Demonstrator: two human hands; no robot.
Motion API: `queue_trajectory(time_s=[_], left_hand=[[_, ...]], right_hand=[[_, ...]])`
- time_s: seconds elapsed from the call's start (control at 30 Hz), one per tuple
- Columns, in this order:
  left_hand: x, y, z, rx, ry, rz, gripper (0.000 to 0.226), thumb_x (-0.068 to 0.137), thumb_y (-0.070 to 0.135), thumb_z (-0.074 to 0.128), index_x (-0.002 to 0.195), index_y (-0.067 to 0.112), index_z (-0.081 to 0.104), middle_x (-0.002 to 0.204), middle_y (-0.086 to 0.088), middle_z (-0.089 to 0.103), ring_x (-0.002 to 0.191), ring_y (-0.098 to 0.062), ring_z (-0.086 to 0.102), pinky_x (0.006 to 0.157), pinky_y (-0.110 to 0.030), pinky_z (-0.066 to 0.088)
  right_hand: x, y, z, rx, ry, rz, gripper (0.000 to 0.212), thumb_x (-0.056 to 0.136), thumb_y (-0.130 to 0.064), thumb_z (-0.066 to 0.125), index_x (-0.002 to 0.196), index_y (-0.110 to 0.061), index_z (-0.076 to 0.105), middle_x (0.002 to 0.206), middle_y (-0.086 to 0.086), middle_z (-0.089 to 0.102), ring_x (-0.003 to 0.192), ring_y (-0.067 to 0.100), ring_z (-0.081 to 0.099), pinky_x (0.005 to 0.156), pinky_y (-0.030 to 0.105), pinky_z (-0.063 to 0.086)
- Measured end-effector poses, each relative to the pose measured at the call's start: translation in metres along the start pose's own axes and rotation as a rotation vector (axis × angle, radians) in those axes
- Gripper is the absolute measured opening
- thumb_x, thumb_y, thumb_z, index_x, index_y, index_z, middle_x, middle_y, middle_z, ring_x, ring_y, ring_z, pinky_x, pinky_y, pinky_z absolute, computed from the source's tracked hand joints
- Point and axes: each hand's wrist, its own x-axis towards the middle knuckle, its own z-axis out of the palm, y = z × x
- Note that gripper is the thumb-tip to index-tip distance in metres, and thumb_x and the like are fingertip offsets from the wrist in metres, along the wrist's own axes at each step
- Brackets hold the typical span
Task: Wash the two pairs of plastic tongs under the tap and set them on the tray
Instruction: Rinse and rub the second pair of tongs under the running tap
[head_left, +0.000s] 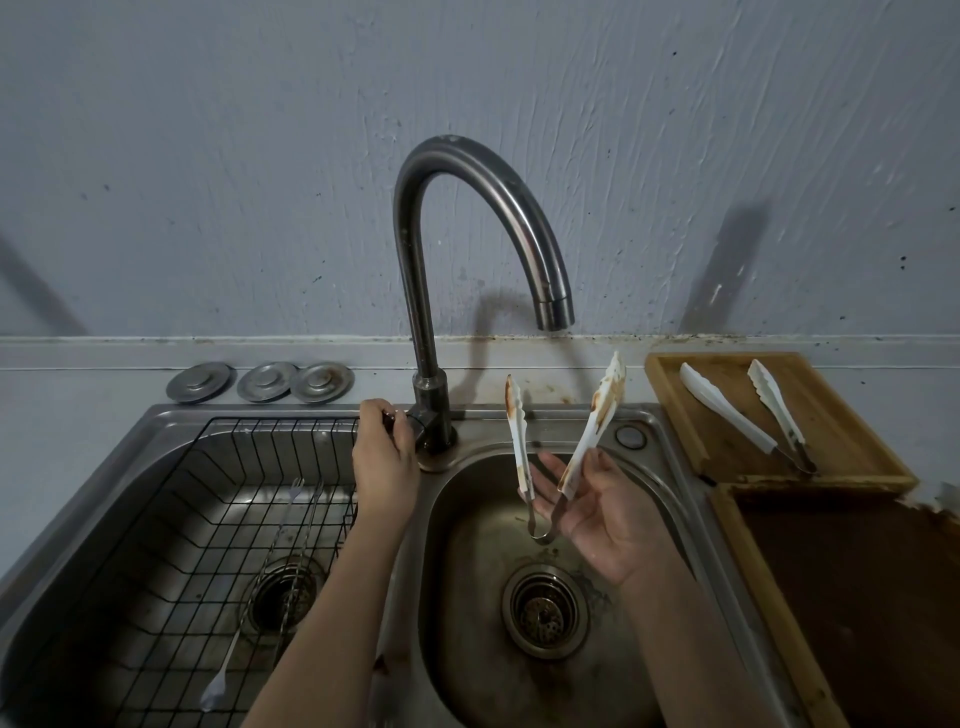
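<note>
My right hand (602, 514) holds a pair of white plastic tongs (592, 426) upright over the right sink basin (467, 597); both tips carry brown stains. My left hand (384, 457) is closed around the tap handle at the base of the curved steel tap (467, 208). No water runs from the spout. A second pair of white tongs (727, 410) lies on the wooden tray (841, 415) to the right of the sink.
A black wire rack (182, 519) fills the left basin, with a fork and thin utensils inside. Three metal plugs (260, 382) sit behind it. A larger dark wooden tray (857, 597) lies at the front right. The wall stands close behind.
</note>
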Motion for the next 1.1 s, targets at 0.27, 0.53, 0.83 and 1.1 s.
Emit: queue_trajectory(time_s=[0.27, 0.53, 0.83, 1.1], left_hand=[[-0.0019, -0.0007, 0.0012, -0.014, 0.029, 0.006, 0.008, 0.097, 0.013, 0.037, 0.088, 0.013, 0.038, 0.073, -0.013, 0.050, 0.059, -0.018, 0.044, 0.050, -0.024, 0.033], [-0.0025, -0.0057, -0.0011, -0.010, 0.022, 0.043, 0.007, 0.097, 0.016, 0.040, 0.091, 0.012, 0.039, 0.078, -0.012, 0.053, 0.064, -0.020, 0.049, 0.054, -0.023, 0.035], [-0.0028, -0.0028, 0.0006, -0.028, 0.026, 0.022, 0.007, 0.098, 0.014, 0.037, 0.091, 0.010, 0.038, 0.077, -0.006, 0.048, 0.064, -0.011, 0.046, 0.053, -0.015, 0.034], [-0.0029, -0.0078, 0.0035, -0.045, 0.045, 0.021, 0.007, 0.098, 0.015, 0.037, 0.091, 0.014, 0.038, 0.088, -0.020, 0.058, 0.077, -0.028, 0.055, 0.058, -0.013, 0.038]], right_hand=[[0.0012, -0.0011, -0.0004, -0.005, 0.001, -0.001, 0.017, 0.097, -0.015, 0.038, 0.095, -0.010, 0.055, 0.103, 0.023, 0.062, 0.099, 0.039, 0.061, 0.092, 0.061, 0.043], [0.0017, 0.0004, -0.0019, -0.010, -0.009, 0.008, 0.018, 0.098, -0.016, 0.038, 0.092, -0.011, 0.054, 0.105, 0.023, 0.062, 0.105, 0.041, 0.060, 0.090, 0.058, 0.045], [0.0043, 0.0022, -0.0044, -0.008, -0.006, 0.005, 0.017, 0.097, -0.015, 0.038, 0.093, -0.011, 0.054, 0.102, 0.023, 0.064, 0.105, 0.041, 0.060, 0.092, 0.061, 0.044], [0.0044, 0.0015, -0.0032, 0.006, -0.019, 0.019, 0.017, 0.097, -0.015, 0.038, 0.095, -0.011, 0.054, 0.102, 0.023, 0.063, 0.110, 0.044, 0.057, 0.093, 0.061, 0.043]])
